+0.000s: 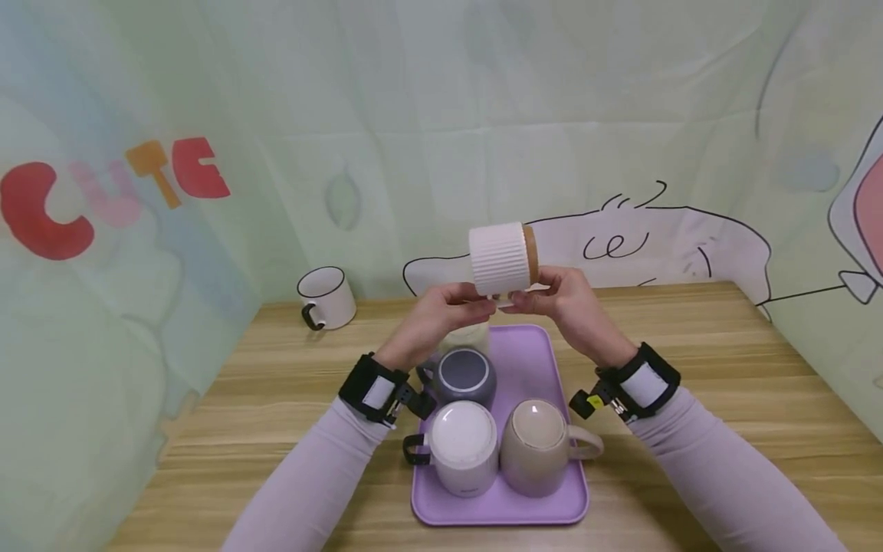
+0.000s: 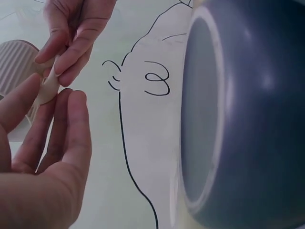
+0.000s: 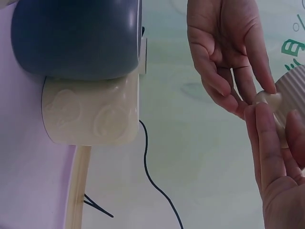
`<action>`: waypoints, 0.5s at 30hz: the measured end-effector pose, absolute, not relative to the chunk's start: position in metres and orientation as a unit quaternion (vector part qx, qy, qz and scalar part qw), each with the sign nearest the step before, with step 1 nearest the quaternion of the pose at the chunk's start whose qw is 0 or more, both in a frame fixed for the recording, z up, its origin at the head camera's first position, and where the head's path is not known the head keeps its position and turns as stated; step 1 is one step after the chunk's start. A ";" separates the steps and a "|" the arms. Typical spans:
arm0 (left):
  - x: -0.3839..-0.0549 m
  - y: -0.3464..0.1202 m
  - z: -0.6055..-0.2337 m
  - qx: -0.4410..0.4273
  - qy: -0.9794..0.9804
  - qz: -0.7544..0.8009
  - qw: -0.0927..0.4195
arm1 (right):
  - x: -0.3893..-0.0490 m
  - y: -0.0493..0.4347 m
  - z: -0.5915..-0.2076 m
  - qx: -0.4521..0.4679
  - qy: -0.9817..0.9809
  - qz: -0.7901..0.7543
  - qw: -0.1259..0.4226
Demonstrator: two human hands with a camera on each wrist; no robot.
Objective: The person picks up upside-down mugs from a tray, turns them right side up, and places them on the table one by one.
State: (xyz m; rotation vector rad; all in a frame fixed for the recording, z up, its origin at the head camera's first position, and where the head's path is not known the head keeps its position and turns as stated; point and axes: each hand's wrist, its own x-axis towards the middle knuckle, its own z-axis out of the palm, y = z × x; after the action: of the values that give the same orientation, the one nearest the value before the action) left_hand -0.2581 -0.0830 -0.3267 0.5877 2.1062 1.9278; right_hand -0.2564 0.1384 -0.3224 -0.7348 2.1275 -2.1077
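A white ribbed mug [image 1: 498, 258] with a brown band at its right end is held sideways in the air, above the far end of a purple tray [image 1: 520, 356]. My left hand [image 1: 444, 318] pinches its handle from the left, thumb and fingers on the handle in the left wrist view. From the other side my right hand [image 1: 562, 307] grips the same handle with thumb and fingertips. Below the hands, a cream mug [image 3: 90, 112] with raised shapes stands on the tray, partly hidden in the head view by the left hand.
Upside down on the tray are a dark blue-grey mug [image 1: 465, 376], a white mug [image 1: 464, 445] with a black handle and a beige mug [image 1: 534, 452], its handle jutting over the right edge. An upright white mug [image 1: 329, 300] with a black rim stands on the wooden table [image 1: 276, 399], back left.
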 end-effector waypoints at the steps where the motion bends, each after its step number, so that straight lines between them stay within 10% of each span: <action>1: -0.258 -0.083 -0.327 0.200 0.715 0.660 0.111 | -0.257 0.138 -0.323 -0.238 0.688 -0.685 0.030; 15: -0.253 -0.085 -0.327 0.191 0.721 0.662 0.074 | -0.255 0.141 -0.320 -0.209 0.727 -0.651 0.058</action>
State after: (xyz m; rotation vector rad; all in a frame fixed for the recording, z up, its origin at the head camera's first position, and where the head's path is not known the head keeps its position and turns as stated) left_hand -0.2529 -0.0851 -0.3275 0.5739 2.1628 1.9885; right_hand -0.2551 0.1405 -0.3204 -0.6336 2.2028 -1.9735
